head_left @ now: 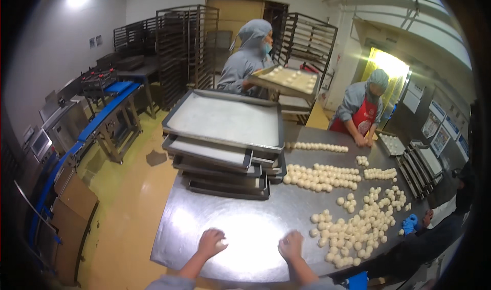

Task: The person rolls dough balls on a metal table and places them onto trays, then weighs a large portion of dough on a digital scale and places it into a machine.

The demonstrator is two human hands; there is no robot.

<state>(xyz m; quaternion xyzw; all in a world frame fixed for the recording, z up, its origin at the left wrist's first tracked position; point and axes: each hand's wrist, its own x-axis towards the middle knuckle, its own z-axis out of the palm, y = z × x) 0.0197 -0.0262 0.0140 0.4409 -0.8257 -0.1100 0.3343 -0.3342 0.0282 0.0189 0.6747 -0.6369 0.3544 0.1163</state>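
My left hand (209, 244) is curled over a small white dough ball (221, 243) on the shiny metal table (189, 213). Level with it, across a bright patch of glare, my right hand (291, 245) rests with fingers bent inward against the tabletop. Whatever is under those fingers, if anything, is hidden. Just right of my right hand spreads a loose heap of pale round dough balls (353, 233). Beyond the heap, more dough balls (322, 176) lie packed in rows.
Stacked baking trays (225, 120) rise at the table's left rear. A person (245, 60) behind them carries a tray of dough pieces (286, 79). Another person in a red apron (364, 116) works at the far right. A blue-gloved hand (409, 224) is at the right edge.
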